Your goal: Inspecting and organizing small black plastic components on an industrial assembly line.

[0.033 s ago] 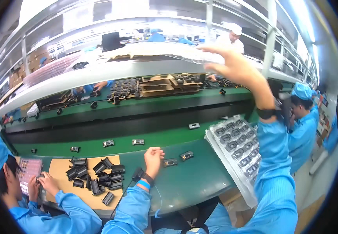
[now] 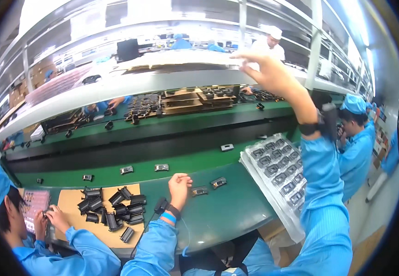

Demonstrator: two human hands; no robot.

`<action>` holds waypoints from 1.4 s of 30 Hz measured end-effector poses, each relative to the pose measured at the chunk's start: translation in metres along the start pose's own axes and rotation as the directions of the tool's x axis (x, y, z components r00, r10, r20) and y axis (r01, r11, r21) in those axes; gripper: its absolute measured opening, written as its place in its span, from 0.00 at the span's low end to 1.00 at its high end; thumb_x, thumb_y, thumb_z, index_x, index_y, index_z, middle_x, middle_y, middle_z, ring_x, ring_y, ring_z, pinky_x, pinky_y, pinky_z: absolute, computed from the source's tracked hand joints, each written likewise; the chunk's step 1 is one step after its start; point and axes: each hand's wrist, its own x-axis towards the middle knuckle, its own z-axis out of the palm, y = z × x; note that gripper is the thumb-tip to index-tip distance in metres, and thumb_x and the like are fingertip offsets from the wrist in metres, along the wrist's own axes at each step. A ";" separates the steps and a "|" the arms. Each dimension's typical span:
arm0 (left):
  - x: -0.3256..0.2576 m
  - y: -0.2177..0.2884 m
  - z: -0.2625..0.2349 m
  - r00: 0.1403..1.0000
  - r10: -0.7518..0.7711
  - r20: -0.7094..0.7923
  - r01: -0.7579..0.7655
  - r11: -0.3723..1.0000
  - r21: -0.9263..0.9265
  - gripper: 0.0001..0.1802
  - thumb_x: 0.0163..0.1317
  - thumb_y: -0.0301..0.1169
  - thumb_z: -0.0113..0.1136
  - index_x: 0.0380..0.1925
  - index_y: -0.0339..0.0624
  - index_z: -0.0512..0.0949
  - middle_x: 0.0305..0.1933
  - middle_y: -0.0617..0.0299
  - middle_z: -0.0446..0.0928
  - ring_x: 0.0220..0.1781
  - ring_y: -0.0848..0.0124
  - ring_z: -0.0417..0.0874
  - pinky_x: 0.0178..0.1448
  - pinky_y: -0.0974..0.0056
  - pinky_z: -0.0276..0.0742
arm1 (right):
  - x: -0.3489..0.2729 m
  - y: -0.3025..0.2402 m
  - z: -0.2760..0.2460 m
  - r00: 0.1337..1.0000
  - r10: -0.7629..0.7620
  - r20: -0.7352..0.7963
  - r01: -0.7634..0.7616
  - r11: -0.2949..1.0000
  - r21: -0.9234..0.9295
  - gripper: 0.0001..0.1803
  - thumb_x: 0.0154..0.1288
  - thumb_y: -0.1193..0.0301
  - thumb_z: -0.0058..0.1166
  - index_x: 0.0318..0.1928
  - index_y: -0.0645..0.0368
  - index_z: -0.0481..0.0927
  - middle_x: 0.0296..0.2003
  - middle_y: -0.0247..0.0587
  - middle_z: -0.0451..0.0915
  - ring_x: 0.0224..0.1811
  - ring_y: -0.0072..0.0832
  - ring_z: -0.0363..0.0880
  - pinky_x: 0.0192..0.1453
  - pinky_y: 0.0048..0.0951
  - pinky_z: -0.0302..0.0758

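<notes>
My left hand (image 2: pixel 179 189) hovers by the front of the green bench with its fingers curled in; nothing shows in them. Just right of it lie two small black-and-silver device parts (image 2: pixel 199 191). A dark wristband and a blue wrist strap (image 2: pixel 168 216) with a thin cord circle that wrist. High on the right, my right hand (image 2: pixel 266 69) is raised over the edge of the white shelf (image 2: pixel 162 79), its thumb and fingers apart and nothing visible between them. Below that arm, stacked clear plastic trays (image 2: pixel 280 170) hold rows of dark parts.
Black housings (image 2: pixel 112 207) lie heaped on a cardboard sheet (image 2: pixel 70 198) at the left. A co-worker in blue (image 2: pixel 66 248) handles a small part beside it. Several device parts (image 2: pixel 161 167) sit on the green conveyor. Another co-worker (image 2: pixel 355 147) is at the right.
A clear plastic sheet or tray seen at my right hand's fingers on the shelf no longer shows there. That hand has shifted slightly left. My left hand keeps its place.
</notes>
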 end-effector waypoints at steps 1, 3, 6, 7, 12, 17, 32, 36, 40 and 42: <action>0.001 0.001 0.000 1.000 0.009 0.004 -0.009 1.000 0.011 0.06 0.73 0.20 0.57 0.46 0.31 0.79 0.39 0.52 0.86 0.38 0.66 0.90 0.40 0.65 0.87 | 0.004 0.015 -0.001 1.000 0.016 -0.006 -0.016 1.000 -0.006 0.21 0.74 0.63 0.61 0.65 0.48 0.81 0.53 0.52 0.87 0.55 0.44 0.87 0.60 0.42 0.80; 0.001 0.003 0.002 1.000 -0.003 0.021 0.003 1.000 0.002 0.06 0.73 0.20 0.57 0.46 0.31 0.79 0.40 0.52 0.86 0.38 0.65 0.90 0.40 0.65 0.87 | 0.009 0.042 -0.010 0.971 -0.007 -0.239 -0.050 0.972 -0.229 0.15 0.73 0.71 0.60 0.58 0.52 0.85 0.42 0.46 0.89 0.50 0.46 0.88 0.62 0.42 0.78; 0.002 0.005 0.001 1.000 -0.014 0.018 0.015 1.000 -0.009 0.06 0.74 0.21 0.56 0.47 0.31 0.79 0.40 0.51 0.86 0.38 0.64 0.90 0.40 0.65 0.88 | 0.005 0.067 -0.027 0.927 -0.058 -0.371 -0.056 0.956 -0.289 0.11 0.73 0.72 0.58 0.53 0.54 0.85 0.41 0.48 0.89 0.47 0.51 0.87 0.57 0.43 0.80; 0.002 0.005 0.000 1.000 -0.017 0.012 0.017 1.000 -0.008 0.06 0.74 0.21 0.56 0.47 0.31 0.78 0.40 0.51 0.86 0.38 0.64 0.90 0.40 0.65 0.88 | 0.001 0.072 -0.029 0.927 -0.056 -0.370 -0.057 0.956 -0.288 0.11 0.73 0.72 0.58 0.53 0.54 0.85 0.41 0.48 0.89 0.47 0.51 0.87 0.57 0.43 0.80; 0.001 0.005 -0.001 1.000 -0.011 0.022 0.011 1.000 0.019 0.06 0.74 0.21 0.56 0.47 0.31 0.79 0.40 0.52 0.85 0.38 0.64 0.90 0.40 0.65 0.87 | -0.024 0.109 -0.025 0.899 -0.027 -0.438 -0.147 0.922 -0.359 0.09 0.73 0.73 0.57 0.51 0.55 0.85 0.42 0.52 0.88 0.46 0.53 0.86 0.51 0.47 0.82; -0.002 0.007 0.000 0.999 -0.015 0.031 0.014 1.000 0.024 0.06 0.75 0.21 0.56 0.47 0.31 0.79 0.40 0.53 0.85 0.38 0.65 0.90 0.40 0.65 0.88 | -0.048 0.152 0.003 0.944 -0.009 -0.329 -0.115 0.928 -0.355 0.11 0.70 0.75 0.59 0.51 0.56 0.85 0.42 0.52 0.88 0.44 0.54 0.86 0.51 0.47 0.82; -0.004 0.018 0.002 0.999 0.005 0.053 -0.007 0.999 0.054 0.06 0.75 0.22 0.55 0.46 0.33 0.79 0.41 0.54 0.85 0.39 0.67 0.89 0.41 0.66 0.86 | -0.012 0.086 0.035 0.937 -0.141 -0.321 0.105 0.986 -0.126 0.22 0.73 0.64 0.62 0.60 0.64 0.81 0.54 0.52 0.85 0.59 0.45 0.84 0.66 0.41 0.76; 0.000 0.012 -0.002 0.999 -0.024 0.046 0.021 0.998 0.063 0.06 0.75 0.21 0.55 0.47 0.33 0.79 0.41 0.54 0.85 0.39 0.67 0.89 0.42 0.66 0.86 | 0.032 0.067 0.077 0.982 0.064 -0.177 -0.053 0.996 0.068 0.17 0.77 0.67 0.55 0.60 0.61 0.84 0.54 0.58 0.86 0.59 0.50 0.84 0.62 0.44 0.79; -0.001 0.013 0.002 0.999 -0.021 0.044 0.018 0.997 0.070 0.06 0.75 0.21 0.55 0.47 0.32 0.79 0.41 0.54 0.85 0.39 0.67 0.89 0.42 0.66 0.86 | 0.040 0.057 0.091 0.972 -0.094 -0.215 0.121 0.986 0.114 0.15 0.78 0.71 0.53 0.57 0.62 0.85 0.49 0.57 0.87 0.53 0.51 0.86 0.59 0.43 0.79; -0.003 0.016 0.006 0.998 -0.026 0.054 0.023 0.998 0.057 0.06 0.75 0.21 0.56 0.47 0.32 0.79 0.41 0.53 0.86 0.39 0.68 0.89 0.42 0.66 0.86 | 0.039 0.059 0.097 0.946 -0.196 -0.256 0.256 0.940 0.225 0.14 0.79 0.72 0.52 0.58 0.62 0.84 0.48 0.55 0.88 0.51 0.49 0.86 0.58 0.40 0.79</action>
